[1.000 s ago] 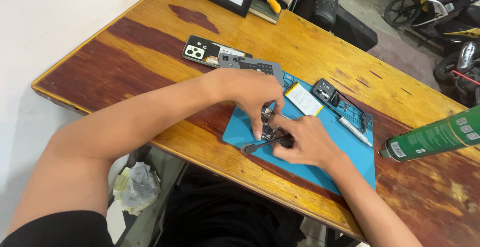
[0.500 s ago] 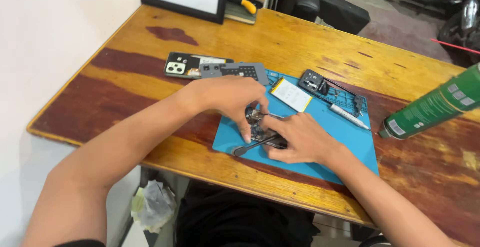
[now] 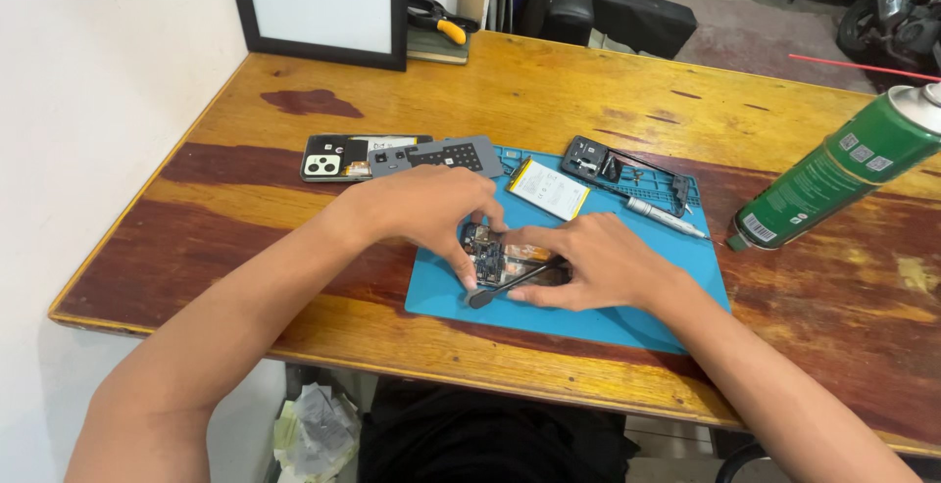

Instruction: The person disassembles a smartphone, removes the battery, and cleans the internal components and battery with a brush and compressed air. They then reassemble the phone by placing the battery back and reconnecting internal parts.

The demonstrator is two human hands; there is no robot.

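Note:
On the blue work mat lies a small phone circuit board. My left hand pinches the board's left edge with thumb and fingers. My right hand holds a black pry tool whose flat tip rests on the mat just below the board. A white and yellow phone battery lies at the mat's far edge, beyond both hands.
A phone back cover with camera cutouts and a grey inner plate lie left of the mat. A phone frame and a silver screwdriver sit at the far right. A green spray can lies tilted. A framed board stands behind.
The view has shifted closer, and both hands have stayed over the circuit board. The pry tool's tip now sits lower on the mat, under the board.

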